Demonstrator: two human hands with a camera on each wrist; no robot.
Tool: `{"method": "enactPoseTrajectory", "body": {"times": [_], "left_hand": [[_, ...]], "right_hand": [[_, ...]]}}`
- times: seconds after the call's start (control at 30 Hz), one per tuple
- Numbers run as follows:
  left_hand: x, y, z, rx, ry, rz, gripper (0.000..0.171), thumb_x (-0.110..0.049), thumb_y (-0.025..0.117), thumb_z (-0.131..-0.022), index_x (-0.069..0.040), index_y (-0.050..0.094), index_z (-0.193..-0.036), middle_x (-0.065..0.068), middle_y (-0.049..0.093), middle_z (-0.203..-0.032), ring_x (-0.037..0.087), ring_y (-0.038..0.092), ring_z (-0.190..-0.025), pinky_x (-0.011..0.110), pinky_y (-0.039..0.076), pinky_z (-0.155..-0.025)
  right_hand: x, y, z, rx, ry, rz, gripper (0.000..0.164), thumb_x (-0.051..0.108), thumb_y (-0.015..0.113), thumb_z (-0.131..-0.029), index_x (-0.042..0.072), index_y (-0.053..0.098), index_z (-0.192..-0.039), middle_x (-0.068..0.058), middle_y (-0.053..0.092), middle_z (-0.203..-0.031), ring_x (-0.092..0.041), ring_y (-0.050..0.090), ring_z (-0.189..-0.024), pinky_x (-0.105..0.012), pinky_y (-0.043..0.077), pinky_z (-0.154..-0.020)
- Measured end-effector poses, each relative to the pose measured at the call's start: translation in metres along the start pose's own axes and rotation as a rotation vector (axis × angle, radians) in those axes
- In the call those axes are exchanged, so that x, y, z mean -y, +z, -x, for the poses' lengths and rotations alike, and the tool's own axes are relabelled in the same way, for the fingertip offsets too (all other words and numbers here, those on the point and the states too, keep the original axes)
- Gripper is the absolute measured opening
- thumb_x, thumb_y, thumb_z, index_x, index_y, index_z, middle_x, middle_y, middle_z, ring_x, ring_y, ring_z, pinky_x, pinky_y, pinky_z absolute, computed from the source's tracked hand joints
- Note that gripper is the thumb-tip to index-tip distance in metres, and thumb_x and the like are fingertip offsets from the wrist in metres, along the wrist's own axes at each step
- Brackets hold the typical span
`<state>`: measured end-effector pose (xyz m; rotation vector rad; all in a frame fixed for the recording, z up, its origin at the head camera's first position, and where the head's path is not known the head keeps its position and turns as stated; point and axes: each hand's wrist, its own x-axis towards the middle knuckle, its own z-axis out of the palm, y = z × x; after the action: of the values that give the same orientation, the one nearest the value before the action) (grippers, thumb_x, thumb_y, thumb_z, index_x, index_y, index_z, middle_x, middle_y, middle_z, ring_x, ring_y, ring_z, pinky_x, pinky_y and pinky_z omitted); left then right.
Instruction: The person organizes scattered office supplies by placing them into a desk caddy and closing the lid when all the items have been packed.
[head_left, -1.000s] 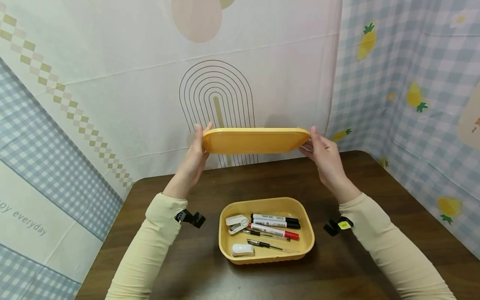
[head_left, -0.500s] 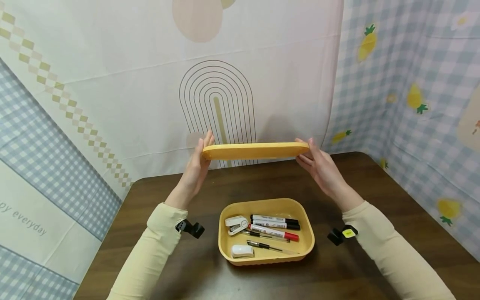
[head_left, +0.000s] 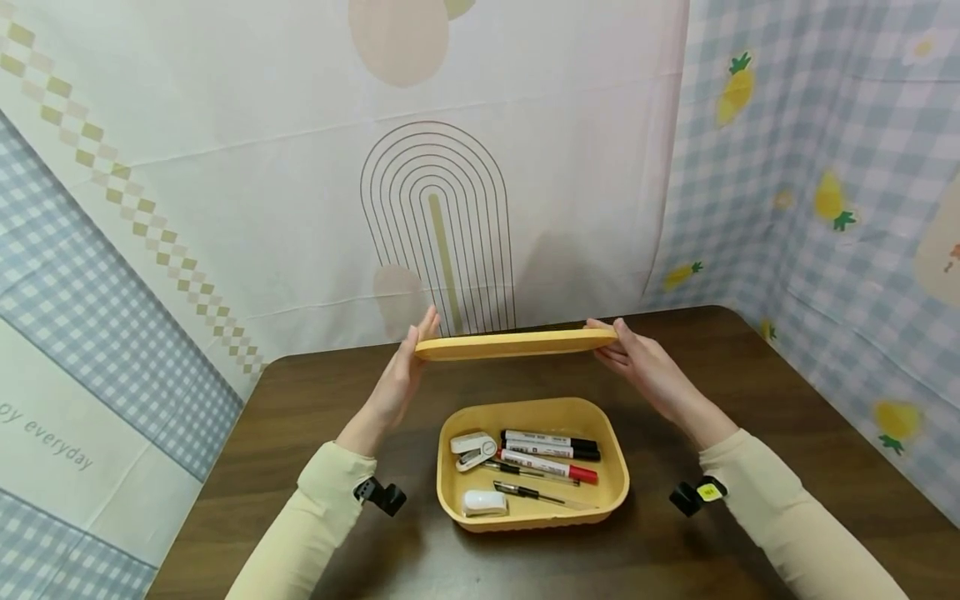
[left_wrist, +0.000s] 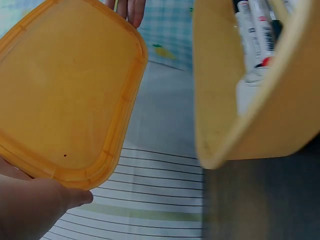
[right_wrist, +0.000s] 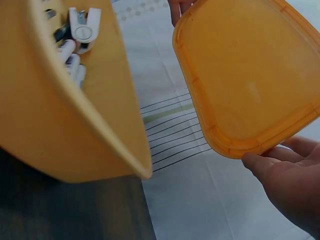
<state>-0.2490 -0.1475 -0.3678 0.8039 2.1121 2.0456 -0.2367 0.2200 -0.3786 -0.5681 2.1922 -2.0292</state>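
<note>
My left hand and right hand grip a yellow lid by its two ends. It is held nearly level in the air, above and behind a yellow box. Both wrist views show the lid's underside, with a thumb at the corner. The box stands uncovered on the table. Inside lie a white stapler-like item, black-capped markers, a red-capped marker, black pens and a small white rounded item whose kind I cannot tell.
A dark wooden table bears the box near its front middle. Behind the table hangs a pale patterned cloth. Checked cloth with pineapples covers the right side.
Both hands have lowered the lid from in front of the back cloth toward the box, and tilted it flatter. The box and its contents have stayed in place.
</note>
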Motion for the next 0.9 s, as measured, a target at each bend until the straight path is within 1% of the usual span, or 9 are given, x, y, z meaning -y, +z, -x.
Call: {"method": "enactPoseTrajectory", "body": {"times": [0.13, 0.23, 0.37, 0.47, 0.53, 0.63, 0.73, 0.8, 0.9], "left_hand": [[0.008, 0.002, 0.008, 0.019, -0.012, -0.015, 0.071, -0.054, 0.016, -0.108, -0.011, 0.008, -0.163, 0.008, 0.009, -0.168, 0.023, 0.004, -0.154, 0.054, 0.003, -0.121], [0.015, 0.005, 0.015, 0.031, -0.026, -0.028, 0.069, -0.053, 0.014, -0.108, -0.011, 0.011, -0.163, 0.008, 0.011, -0.168, 0.022, 0.005, -0.154, 0.055, 0.002, -0.121], [0.024, 0.009, 0.025, 0.034, -0.046, -0.03, 0.073, -0.058, 0.016, -0.107, -0.012, 0.014, -0.163, 0.009, 0.014, -0.167, 0.024, 0.005, -0.154, 0.057, 0.002, -0.12], [0.03, 0.01, 0.03, 0.036, -0.05, -0.019, 0.073, -0.058, 0.015, -0.107, -0.011, 0.014, -0.163, 0.011, 0.014, -0.167, 0.026, 0.005, -0.154, 0.057, 0.002, -0.12], [0.034, 0.01, 0.032, 0.042, -0.042, -0.007, 0.071, -0.054, 0.013, -0.108, -0.009, 0.015, -0.162, 0.013, 0.013, -0.167, 0.027, 0.004, -0.154, 0.056, 0.002, -0.12], [0.039, 0.01, 0.035, 0.056, -0.03, -0.001, 0.069, -0.05, 0.011, -0.109, -0.007, 0.015, -0.162, 0.014, 0.013, -0.167, 0.028, 0.004, -0.154, 0.057, 0.003, -0.12], [0.043, 0.01, 0.038, 0.073, -0.019, 0.001, 0.07, -0.05, 0.011, -0.109, -0.004, 0.015, -0.161, 0.016, 0.013, -0.167, 0.029, 0.005, -0.154, 0.057, 0.003, -0.12], [0.045, 0.011, 0.04, 0.082, -0.016, 0.001, 0.072, -0.052, 0.012, -0.109, -0.003, 0.015, -0.161, 0.016, 0.014, -0.167, 0.029, 0.005, -0.154, 0.057, 0.004, -0.12], [0.048, 0.011, 0.043, 0.092, -0.015, 0.002, 0.074, -0.054, 0.014, -0.108, -0.002, 0.015, -0.161, 0.016, 0.015, -0.166, 0.029, 0.006, -0.154, 0.057, 0.005, -0.12]], "right_hand": [[-0.006, -0.001, 0.005, 0.008, 0.023, 0.029, 0.074, 0.052, 0.031, -0.108, -0.005, 0.029, -0.155, -0.02, 0.025, -0.162, -0.036, 0.027, -0.147, -0.025, 0.037, -0.108], [-0.012, 0.0, 0.01, 0.003, 0.01, 0.049, 0.071, 0.048, 0.031, -0.109, -0.007, 0.032, -0.154, -0.022, 0.029, -0.16, -0.037, 0.031, -0.145, -0.024, 0.039, -0.106], [-0.022, 0.0, 0.017, -0.011, -0.031, 0.056, 0.064, 0.041, 0.03, -0.111, -0.009, 0.036, -0.151, -0.026, 0.034, -0.157, -0.016, 0.048, -0.135, -0.023, 0.042, -0.103], [-0.027, 0.0, 0.02, -0.008, -0.037, 0.066, 0.063, 0.04, 0.031, -0.111, -0.008, 0.037, -0.151, -0.028, 0.035, -0.155, 0.002, 0.052, -0.124, -0.022, 0.043, -0.102], [-0.029, 0.0, 0.023, -0.001, -0.024, 0.079, 0.062, 0.04, 0.031, -0.112, -0.008, 0.038, -0.151, -0.029, 0.036, -0.155, 0.004, 0.052, -0.123, -0.021, 0.043, -0.101], [-0.032, 0.0, 0.026, 0.002, -0.002, 0.111, 0.06, 0.039, 0.032, -0.112, -0.006, 0.04, -0.151, -0.026, 0.039, -0.154, 0.004, 0.053, -0.122, -0.021, 0.044, -0.1], [-0.034, 0.0, 0.029, 0.004, 0.007, 0.124, 0.057, 0.037, 0.031, -0.112, -0.004, 0.043, -0.149, -0.024, 0.042, -0.153, 0.003, 0.053, -0.123, -0.021, 0.044, -0.101], [-0.035, 0.0, 0.031, 0.006, 0.007, 0.133, 0.056, 0.037, 0.032, -0.112, -0.003, 0.046, -0.148, -0.024, 0.043, -0.152, 0.003, 0.054, -0.122, -0.023, 0.044, -0.102], [-0.036, 0.0, 0.033, 0.015, 0.0, 0.147, 0.054, 0.036, 0.032, -0.112, -0.002, 0.049, -0.147, -0.022, 0.045, -0.151, 0.001, 0.054, -0.124, -0.031, 0.043, -0.105]]}}
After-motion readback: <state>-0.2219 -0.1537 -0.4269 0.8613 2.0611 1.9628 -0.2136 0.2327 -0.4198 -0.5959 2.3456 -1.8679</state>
